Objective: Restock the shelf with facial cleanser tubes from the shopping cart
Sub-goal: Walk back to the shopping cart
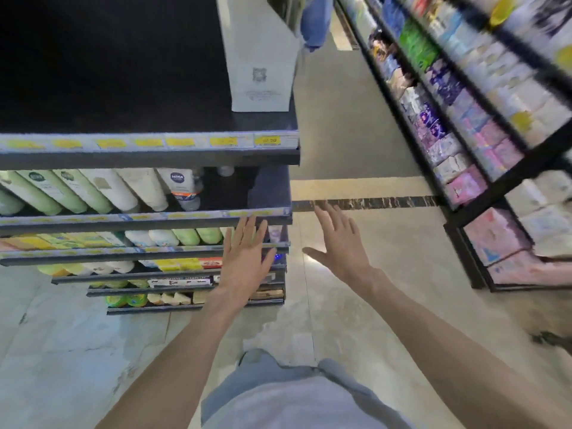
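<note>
My left hand (244, 261) is extended forward, palm down, fingers straight and slightly spread, gripping nothing. My right hand (337, 243) is likewise extended, fingers straight and apart, thumb splayed toward the left hand, holding nothing. The two hands are near each other but not touching.

The left fingertips lie over the right end of the dark metal shelving unit (272, 156), in front of the front edges of its middle tiers; whether they touch an edge, I cannot tell. Beyond and to the left of the left fingertips, on the tier above them, stands a row of pale green and white facial cleanser tubes (102, 190), leaning, caps down; the rightmost one carries a dark round logo. That tier is bare between the last tube and its right end. Above it, the top black shelf board holds a white cardboard display box (263, 72) at its right end.

Under the right hand is the glossy grey tiled floor (356, 305), with a dark marbled strip just beyond the fingertips. Well to the right of the right hand stands a second dark rack of pink, purple and white packets (464, 144), blurred.
</note>
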{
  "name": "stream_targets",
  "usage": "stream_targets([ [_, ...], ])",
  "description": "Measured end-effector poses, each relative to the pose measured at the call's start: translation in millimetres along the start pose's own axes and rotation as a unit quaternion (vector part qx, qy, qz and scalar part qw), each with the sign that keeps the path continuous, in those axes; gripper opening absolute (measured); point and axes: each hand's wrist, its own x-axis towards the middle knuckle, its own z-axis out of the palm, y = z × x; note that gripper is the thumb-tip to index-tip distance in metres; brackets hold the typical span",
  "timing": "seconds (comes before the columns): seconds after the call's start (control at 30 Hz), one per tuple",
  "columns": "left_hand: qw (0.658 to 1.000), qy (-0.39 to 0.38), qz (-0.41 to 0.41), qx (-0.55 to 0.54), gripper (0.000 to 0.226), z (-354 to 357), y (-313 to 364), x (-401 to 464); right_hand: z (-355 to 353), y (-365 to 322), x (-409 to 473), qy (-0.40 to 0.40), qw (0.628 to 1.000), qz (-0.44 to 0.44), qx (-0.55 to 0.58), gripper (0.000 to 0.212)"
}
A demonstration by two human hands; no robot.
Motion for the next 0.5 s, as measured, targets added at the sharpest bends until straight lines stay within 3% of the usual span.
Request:
stream_targets([
  [0.13,0.996,-0.016,0.075,0.052,0.069,16,80,-5,-10,72,-66,-0.023,0.998,0.06,-0.004,0.096],
  [0.5,0.96,-0.069,0.271,0.028,0.066,87,339,-43,-41,281,-275,-0.035,0.966,0.255,0.017,0.097],
])
